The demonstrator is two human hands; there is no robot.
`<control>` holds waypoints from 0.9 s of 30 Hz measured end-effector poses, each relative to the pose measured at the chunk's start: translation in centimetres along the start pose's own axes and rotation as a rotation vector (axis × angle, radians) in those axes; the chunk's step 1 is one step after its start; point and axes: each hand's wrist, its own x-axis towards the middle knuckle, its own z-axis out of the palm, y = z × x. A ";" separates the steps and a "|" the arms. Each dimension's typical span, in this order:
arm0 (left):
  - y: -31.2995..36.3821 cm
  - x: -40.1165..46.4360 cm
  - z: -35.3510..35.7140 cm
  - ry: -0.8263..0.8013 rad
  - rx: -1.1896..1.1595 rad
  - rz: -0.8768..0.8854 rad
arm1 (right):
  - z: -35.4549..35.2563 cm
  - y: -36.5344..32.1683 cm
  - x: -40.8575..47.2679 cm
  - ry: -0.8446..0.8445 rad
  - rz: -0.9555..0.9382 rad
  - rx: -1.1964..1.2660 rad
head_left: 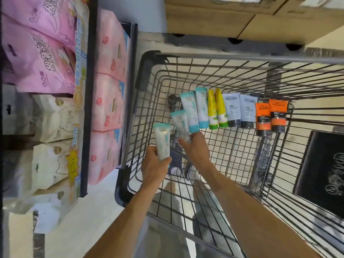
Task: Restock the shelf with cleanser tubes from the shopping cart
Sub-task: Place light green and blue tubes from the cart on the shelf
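Note:
Inside the wire shopping cart [149, 75] lies a row of cleanser tubes: two white-and-teal [202, 107], two yellow-green [216, 110], two pale blue [240, 110] and two orange [271, 116]. My left hand [154, 168] grips a white-and-teal tube [162, 142] upright over the cart's left side. Just to its right, my right hand [195, 148] holds another white-and-teal tube [180, 123], lifted off the cart floor beside the row.
A shelf [89, 90] on the left holds pink tissue packs [109, 101] and beige packs [52, 118]. Cardboard boxes [223, 17] stand beyond the cart. A black flat object [322, 172] lies in the cart at right.

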 end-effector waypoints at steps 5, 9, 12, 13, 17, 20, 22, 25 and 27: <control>-0.7 0.6 -0.2 -0.001 -0.085 0.015 | 1.2 0.3 0.4 0.085 0.021 -0.009; -0.6 0.5 0.0 0.005 -0.117 0.031 | -0.2 1.5 -0.4 -0.091 0.010 0.004; -0.4 0.2 -0.2 -0.003 -0.115 0.030 | -2.1 2.9 -2.0 -0.157 0.031 0.080; -0.3 0.1 -0.3 -0.008 -0.104 0.030 | -2.8 3.2 -2.7 -0.162 0.029 0.086; 0.7 -1.5 -0.7 -0.039 -0.057 0.073 | -6.1 3.4 -5.6 -0.126 0.011 0.063; 2.0 -3.7 -1.1 -0.062 -0.057 0.139 | -8.8 2.7 -7.9 -0.068 0.000 0.110; 3.0 -5.7 -1.6 -0.090 -0.076 0.179 | -10.7 1.6 -10.2 -0.023 -0.042 0.100; 4.3 -8.7 -2.7 -0.133 -0.129 0.251 | -13.5 0.2 -13.8 0.001 -0.089 0.118; 5.3 -11.0 -3.6 -0.135 -0.165 0.285 | -15.4 -1.1 -16.5 0.003 -0.112 0.142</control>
